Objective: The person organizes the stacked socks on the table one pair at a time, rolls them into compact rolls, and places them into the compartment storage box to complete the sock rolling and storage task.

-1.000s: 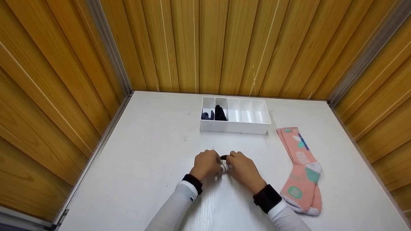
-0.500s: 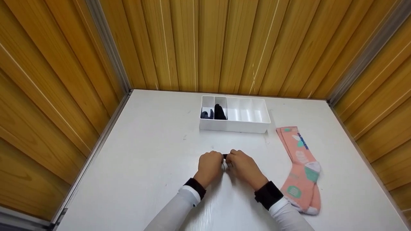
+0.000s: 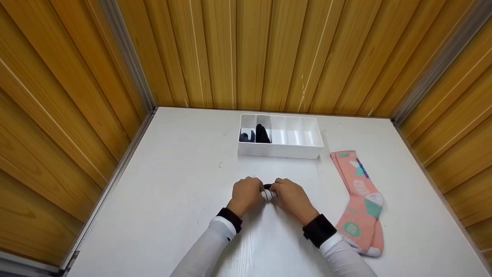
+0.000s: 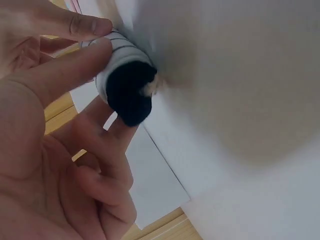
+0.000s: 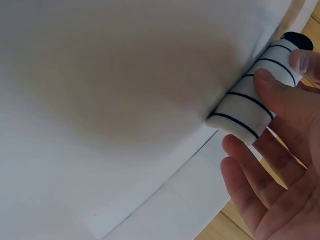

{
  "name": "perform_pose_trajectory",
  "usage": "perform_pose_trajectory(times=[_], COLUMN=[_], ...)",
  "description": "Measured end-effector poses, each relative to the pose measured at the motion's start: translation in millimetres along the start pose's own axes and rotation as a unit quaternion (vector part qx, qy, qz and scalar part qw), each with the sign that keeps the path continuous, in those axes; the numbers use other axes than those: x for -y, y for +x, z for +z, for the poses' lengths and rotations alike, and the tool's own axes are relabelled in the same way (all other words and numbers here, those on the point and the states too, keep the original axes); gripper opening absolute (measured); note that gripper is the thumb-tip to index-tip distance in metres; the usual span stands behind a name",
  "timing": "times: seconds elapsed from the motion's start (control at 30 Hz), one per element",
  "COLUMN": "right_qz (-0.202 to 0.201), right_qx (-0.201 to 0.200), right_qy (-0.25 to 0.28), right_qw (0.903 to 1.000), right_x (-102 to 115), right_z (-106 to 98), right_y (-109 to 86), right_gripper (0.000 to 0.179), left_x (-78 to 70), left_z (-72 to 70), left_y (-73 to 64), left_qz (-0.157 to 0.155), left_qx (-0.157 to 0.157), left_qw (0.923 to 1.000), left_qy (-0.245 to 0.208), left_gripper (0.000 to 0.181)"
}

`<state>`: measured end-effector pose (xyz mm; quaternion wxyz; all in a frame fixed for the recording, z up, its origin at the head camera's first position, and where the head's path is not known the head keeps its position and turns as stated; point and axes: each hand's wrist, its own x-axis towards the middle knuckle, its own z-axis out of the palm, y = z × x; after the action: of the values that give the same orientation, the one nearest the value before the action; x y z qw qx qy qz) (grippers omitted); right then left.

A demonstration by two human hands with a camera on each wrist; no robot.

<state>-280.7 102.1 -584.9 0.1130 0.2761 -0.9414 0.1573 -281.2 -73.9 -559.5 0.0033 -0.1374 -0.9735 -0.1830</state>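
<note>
A rolled sock [image 3: 268, 195], white with dark stripes, lies between my hands close to the white table. My left hand [image 3: 246, 195] pinches one end with thumb and fingers. The other end is gripped by my right hand [image 3: 293, 198]. Seen from the left wrist, the roll's dark navy end [image 4: 127, 92] faces the camera, with a small light bit at its edge. The right wrist view shows the striped side of the roll [image 5: 245, 107], my right thumb [image 5: 272, 85] on top and fingers beneath.
A white divided box [image 3: 278, 151] stands toward the table's back. Its left compartments hold a dark blue folded item [image 3: 247, 137] and a black one [image 3: 263, 134]. To the right lies a pair of pink socks [image 3: 361, 207] with green and white patches. Wood-look panels [image 3: 250, 54] enclose the table.
My left hand shifted inward to the right, then back left, uncovering more of the striped roll. The right hand stays nearly in place, still holding it.
</note>
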Motion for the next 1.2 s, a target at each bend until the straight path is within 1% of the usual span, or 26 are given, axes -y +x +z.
perform_pose_trajectory(times=[0.07, 0.17, 0.27, 0.37, 0.4, 0.47, 0.63, 0.67, 0.7, 0.73, 0.8, 0.9, 0.93, 0.97, 1.07, 1.13, 1.2], right_qz=[0.001, 0.002, 0.002, -0.001, -0.002, -0.003, -0.015, -0.018, -0.021, -0.023, -0.026, -0.025, -0.022, -0.019, -0.008, -0.006, -0.012], right_qx=[0.004, 0.005, 0.007, 0.012, 0.013, 0.018, 0.039, 0.042, 0.045, 0.047, 0.055, 0.078, 0.086, 0.094, 0.111, 0.112, 0.104], right_qy=[0.0, 0.004, 0.012, 0.025, 0.028, 0.029, 0.024, 0.029, 0.035, 0.041, 0.056, 0.084, 0.092, 0.1, 0.109, 0.096, 0.076], right_qw=[1.0, 1.0, 0.9999, 0.9996, 0.9995, 0.9994, 0.9988, 0.9985, 0.9982, 0.9978, 0.9966, 0.9931, 0.9918, 0.9903, 0.9878, 0.9891, 0.9917], right_x=[0, -2, -3, -3, -3, -3, -3, -3, -3, -2, -3, -4, -5, -6, -7, -6, -3], right_z=[-1, -1, -2, -2, -2, -2, -3, -4, -5, -6, -8, -11, -12, -12, -14, -15, -14], right_y=[1.5, 1.4, 1.0, 1.1, 1.2, 0.8, -2.7, -2.9, -2.7, -2.2, -0.6, 2.5, 3.5, 4.5, 5.8, 5.7, 5.0], right_gripper=[0.014, 0.014, 0.014, 0.015, 0.016, 0.02, 0.027, 0.027, 0.025, 0.023, 0.021, 0.017, 0.016, 0.015, 0.015, 0.017, 0.02], left_x=[0.0, -1.4, -2.8, -3.7, -4.0, -5.3, -7.5, -7.4, -7.4, -7.5, -8.4, -11.6, -12.8, -14.1, -15.5, -13.5, -9.0], left_z=[1.7, 6.0, 10.6, 13.1, 13.0, 11.7, 6.3, 5.2, 4.4, 4.0, 3.9, 6.1, 7.1, 7.6, 8.2, 6.6, 3.1], left_y=[-0.4, 1.2, 2.5, 3.3, 3.5, 3.8, 1.2, -0.1, -1.7, -3.3, -6.4, -9.2, -9.2, -8.8, -5.5, -3.0, -1.2], left_qz=[0.009, 0.026, 0.036, 0.027, 0.022, 0.014, 0.008, 0.007, 0.009, 0.013, 0.028, 0.053, 0.057, 0.057, 0.043, 0.031, 0.02], left_qx=[-0.024, -0.045, -0.055, -0.056, -0.053, -0.037, 0.034, 0.04, 0.038, 0.028, -0.005, -0.053, -0.062, -0.065, -0.05, -0.027, 0.006], left_qw=[0.9996, 0.9982, 0.997, 0.997, 0.9973, 0.9984, 0.9992, 0.999, 0.9991, 0.9993, 0.9989, 0.9952, 0.9938, 0.9935, 0.9953, 0.9977, 0.9994], left_qy=[0.014, 0.031, 0.042, 0.047, 0.046, 0.041, 0.019, 0.017, 0.017, 0.023, 0.036, 0.062, 0.071, 0.074, 0.071, 0.055, 0.027], left_gripper=[0.009, 0.01, 0.006, 0.005, 0.004, 0.005, 0.014, 0.016, 0.018, 0.018, 0.016, 0.014, 0.014, 0.014, 0.015, 0.012, 0.007])
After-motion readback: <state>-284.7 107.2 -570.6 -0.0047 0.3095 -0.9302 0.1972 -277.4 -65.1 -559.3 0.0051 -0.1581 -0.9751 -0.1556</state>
